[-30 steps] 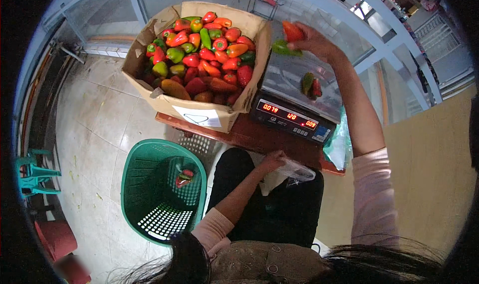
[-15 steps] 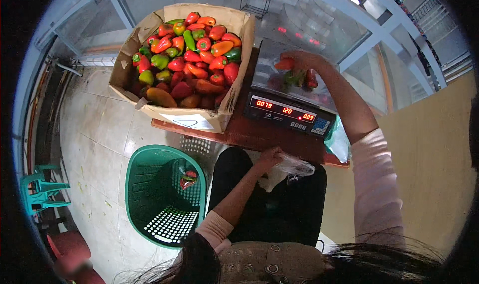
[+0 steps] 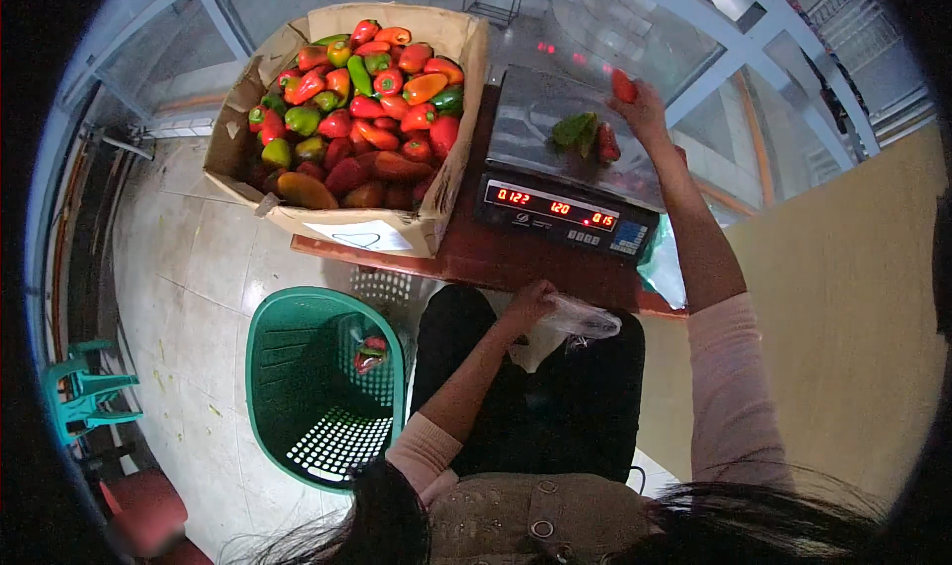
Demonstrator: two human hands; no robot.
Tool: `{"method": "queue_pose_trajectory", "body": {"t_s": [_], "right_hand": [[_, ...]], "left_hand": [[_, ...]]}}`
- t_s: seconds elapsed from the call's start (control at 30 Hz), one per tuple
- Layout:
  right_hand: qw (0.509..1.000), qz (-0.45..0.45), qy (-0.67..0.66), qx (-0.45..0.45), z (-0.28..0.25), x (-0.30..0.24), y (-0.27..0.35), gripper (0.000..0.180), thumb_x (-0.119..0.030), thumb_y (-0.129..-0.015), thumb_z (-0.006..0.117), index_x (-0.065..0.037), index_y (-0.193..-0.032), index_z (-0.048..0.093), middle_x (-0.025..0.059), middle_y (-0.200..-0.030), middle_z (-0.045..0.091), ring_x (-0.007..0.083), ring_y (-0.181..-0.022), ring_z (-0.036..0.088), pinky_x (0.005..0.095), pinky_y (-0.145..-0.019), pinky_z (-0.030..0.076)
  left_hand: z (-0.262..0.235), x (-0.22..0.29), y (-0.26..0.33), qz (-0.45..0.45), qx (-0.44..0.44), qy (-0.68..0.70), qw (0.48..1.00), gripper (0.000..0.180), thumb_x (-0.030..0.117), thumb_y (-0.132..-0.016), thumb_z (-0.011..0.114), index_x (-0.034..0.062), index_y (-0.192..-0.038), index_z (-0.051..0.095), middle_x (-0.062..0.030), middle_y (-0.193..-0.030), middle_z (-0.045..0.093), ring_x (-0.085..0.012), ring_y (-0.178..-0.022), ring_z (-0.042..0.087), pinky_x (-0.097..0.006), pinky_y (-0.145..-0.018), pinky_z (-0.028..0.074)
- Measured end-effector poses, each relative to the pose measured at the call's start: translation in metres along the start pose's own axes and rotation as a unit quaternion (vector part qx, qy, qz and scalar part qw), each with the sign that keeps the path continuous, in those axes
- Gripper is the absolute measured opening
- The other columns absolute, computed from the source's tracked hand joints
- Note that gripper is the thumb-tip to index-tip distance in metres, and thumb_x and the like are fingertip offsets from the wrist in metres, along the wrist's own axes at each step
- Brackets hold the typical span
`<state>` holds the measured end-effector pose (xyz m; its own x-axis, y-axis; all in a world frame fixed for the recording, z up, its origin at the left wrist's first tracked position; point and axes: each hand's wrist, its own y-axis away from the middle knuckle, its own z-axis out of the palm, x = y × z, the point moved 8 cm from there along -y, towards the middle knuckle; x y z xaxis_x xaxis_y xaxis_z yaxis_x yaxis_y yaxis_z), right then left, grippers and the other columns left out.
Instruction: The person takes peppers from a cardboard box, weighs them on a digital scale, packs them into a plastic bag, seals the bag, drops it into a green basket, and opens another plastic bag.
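My right hand [image 3: 645, 114] is raised over the far right of a digital scale [image 3: 570, 163] and grips a small red pepper [image 3: 623, 86]. On the scale's steel pan lie a green pepper [image 3: 575, 128] and a red one [image 3: 607, 145]. My left hand [image 3: 529, 302] rests low by my lap at the table's front edge, closed on a clear plastic bag [image 3: 580, 317]. A cardboard box [image 3: 347, 230] heaped with red, green and orange peppers stands left of the scale.
The box and scale sit on a reddish-brown table [image 3: 466, 257]. A green plastic basket [image 3: 322, 391] with one pepper inside stands on the tiled floor to my left. A turquoise chair [image 3: 84, 391] is at the far left. Glass panels run behind the table.
My right hand put peppers down on the scale pan, then lifted to the pan's far right with a red pepper. The left hand stayed on the bag.
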<state>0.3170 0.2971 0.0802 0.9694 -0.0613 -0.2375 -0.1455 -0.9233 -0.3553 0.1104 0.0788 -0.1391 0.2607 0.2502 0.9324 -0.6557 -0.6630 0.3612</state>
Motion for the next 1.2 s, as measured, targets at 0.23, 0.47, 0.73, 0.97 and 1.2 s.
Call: {"method": "queue_pose_trajectory", "body": {"t_s": [0.23,0.47,0.73,0.97,1.2], "right_hand": [[0.972,0.122,-0.124,-0.158,0.031,0.045,0.053,0.049,-0.044,-0.067,0.064,0.001,-0.084,0.059,0.022,-0.085,0.06,0.0366,-0.082,0.058,0.0429,-0.07,0.045],[0.979,0.152,-0.023,-0.135,0.056,0.1,0.048,0.048,-0.043,-0.068,0.062,-0.005,-0.096,0.06,0.0241,-0.095,0.057,0.037,-0.092,0.055,0.0426,-0.077,0.044],[0.993,-0.114,0.009,-0.026,0.046,-0.06,0.023,0.051,-0.047,-0.075,0.057,-0.01,-0.11,0.054,0.0195,-0.116,0.048,0.0341,-0.109,0.045,0.0446,-0.089,0.037],[0.975,-0.098,0.103,-0.17,0.065,-0.087,0.001,0.06,-0.031,-0.074,0.062,-0.008,-0.124,0.037,0.0215,-0.123,0.04,0.0356,-0.112,0.042,0.0451,-0.091,0.036],[0.991,-0.096,0.047,-0.086,0.075,-0.083,-0.021,0.05,-0.019,-0.072,0.061,-0.007,-0.117,0.044,0.0208,-0.103,0.053,0.038,-0.104,0.047,0.0459,-0.083,0.043]], "left_hand": [[-0.006,0.001,0.009,0.015,0.005,0.035,0.999,0.019,0.01,-0.075,0.059,0.0013,-0.088,0.049,-0.0061,-0.078,0.051,-0.0162,-0.073,0.048,-0.031,-0.066,0.04],[0.004,0.003,0.003,0.006,0.0,0.019,1.0,0.023,0.012,-0.073,0.062,0.0015,-0.091,0.051,-0.0065,-0.082,0.053,-0.0162,-0.075,0.049,-0.031,-0.067,0.041],[0.005,0.018,0.012,-0.002,-0.007,0.037,0.999,0.021,0.01,-0.074,0.06,0.0031,-0.092,0.051,-0.0059,-0.08,0.052,-0.0151,-0.073,0.048,-0.031,-0.067,0.041],[0.001,-0.013,-0.004,0.072,0.032,0.031,0.996,0.019,0.009,-0.076,0.057,0.0018,-0.092,0.05,-0.0072,-0.082,0.052,-0.0169,-0.075,0.049,-0.032,-0.068,0.041],[0.004,-0.012,-0.001,0.024,0.008,0.042,0.999,0.029,0.013,-0.074,0.061,0.0008,-0.099,0.051,-0.0121,-0.092,0.054,-0.0202,-0.09,0.053,-0.033,-0.075,0.043]]}}
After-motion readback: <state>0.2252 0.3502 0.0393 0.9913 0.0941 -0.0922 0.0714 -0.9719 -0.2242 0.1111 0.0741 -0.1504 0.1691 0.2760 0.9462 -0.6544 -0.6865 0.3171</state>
